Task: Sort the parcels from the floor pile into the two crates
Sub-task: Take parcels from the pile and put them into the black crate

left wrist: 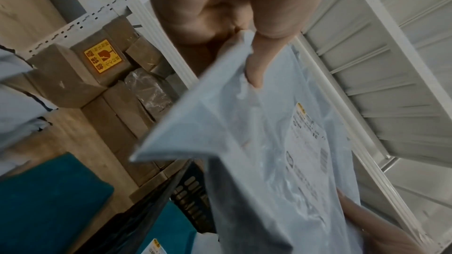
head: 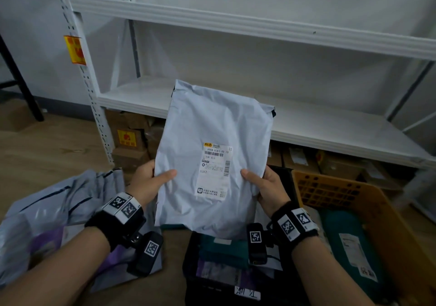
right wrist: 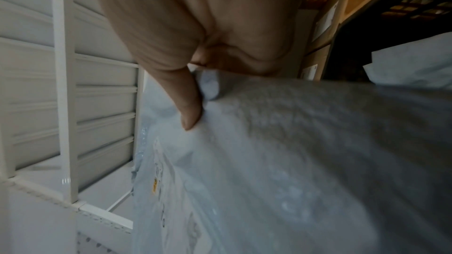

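Both hands hold a pale grey poly-mailer parcel (head: 212,140) upright in front of me, its white shipping label (head: 214,171) facing me. My left hand (head: 153,178) pinches its left edge, thumb on the front; the left wrist view shows that thumb on the parcel (left wrist: 269,142). My right hand (head: 262,183) grips the right edge the same way, thumb pressed into the parcel (right wrist: 269,161). Below the parcel sits a black crate (head: 212,282) holding teal and purple parcels. To its right stands a yellow crate (head: 368,192) with a teal parcel (head: 349,244). The floor pile (head: 47,216) of grey and purple mailers lies at lower left.
A white metal shelf rack (head: 236,102) stands straight ahead, its lower shelf just behind the held parcel. Cardboard boxes (head: 132,135) are packed under the shelf on the wood floor. A black stand leg (head: 21,81) is at far left.
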Tool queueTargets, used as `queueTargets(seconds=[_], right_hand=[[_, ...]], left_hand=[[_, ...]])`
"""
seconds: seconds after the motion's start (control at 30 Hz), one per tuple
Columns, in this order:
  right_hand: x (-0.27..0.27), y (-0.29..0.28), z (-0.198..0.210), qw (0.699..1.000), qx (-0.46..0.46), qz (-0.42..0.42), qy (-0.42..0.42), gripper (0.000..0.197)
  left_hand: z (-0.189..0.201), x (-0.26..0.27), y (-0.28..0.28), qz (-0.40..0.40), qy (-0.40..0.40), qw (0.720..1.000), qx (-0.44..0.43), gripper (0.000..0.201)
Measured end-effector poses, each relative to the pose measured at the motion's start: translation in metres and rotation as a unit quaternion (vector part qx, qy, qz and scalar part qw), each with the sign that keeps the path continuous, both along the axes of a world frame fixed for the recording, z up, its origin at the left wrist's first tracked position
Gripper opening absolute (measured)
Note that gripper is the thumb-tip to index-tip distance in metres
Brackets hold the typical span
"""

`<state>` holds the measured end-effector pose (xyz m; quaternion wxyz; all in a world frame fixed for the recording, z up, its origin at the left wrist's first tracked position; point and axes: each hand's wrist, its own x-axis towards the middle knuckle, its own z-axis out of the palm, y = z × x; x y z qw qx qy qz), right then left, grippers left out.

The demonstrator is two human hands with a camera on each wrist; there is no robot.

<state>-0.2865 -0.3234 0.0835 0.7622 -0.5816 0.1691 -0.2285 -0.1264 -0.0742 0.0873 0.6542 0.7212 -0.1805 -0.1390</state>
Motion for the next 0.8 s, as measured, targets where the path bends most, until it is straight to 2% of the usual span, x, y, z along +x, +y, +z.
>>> queueTargets(seconds=[0.23, 0.33, 0.47, 0.57, 0.63, 0.7, 0.77, 0.8], right_hand=[[-0.002, -0.002, -0.003, 1.000, 0.002, -0.001, 0.022, 0.034], [-0.003, -0.015, 0.003, 0.998, -0.029, 0.001, 0.058, 0.037], [-0.001, -0.063, 0.012, 0.994, -0.042, -0.081, 0.054, 0.037], [0.001, -0.100, 0.000, 0.986, -0.036, -0.147, 0.071, 0.039], [0.004, -0.116, -0.022, 0.979, -0.044, -0.160, 0.122, 0.042], [0.004, -0.126, -0.052, 0.964, -0.073, -0.151, 0.208, 0.040], [0.002, -0.132, -0.084, 0.937, -0.118, -0.118, 0.308, 0.027], [0.000, -0.132, -0.100, 0.923, -0.132, -0.101, 0.348, 0.020]], left_hand=[[0.002, -0.001, -0.012, 0.013, -0.014, 1.000, 0.020, 0.024], [0.007, -0.004, -0.025, 0.022, -0.021, 0.999, 0.022, 0.027], [0.021, -0.004, -0.061, -0.026, -0.068, 0.997, 0.035, 0.028], [0.020, -0.005, -0.092, -0.077, -0.079, 0.991, 0.072, 0.047], [0.008, -0.009, -0.108, -0.108, -0.090, 0.984, 0.109, 0.064], [-0.013, -0.015, -0.121, -0.147, -0.109, 0.971, 0.152, 0.076], [-0.039, -0.019, -0.132, -0.187, -0.107, 0.948, 0.232, 0.078], [-0.052, -0.022, -0.136, -0.206, -0.104, 0.926, 0.298, 0.076]])
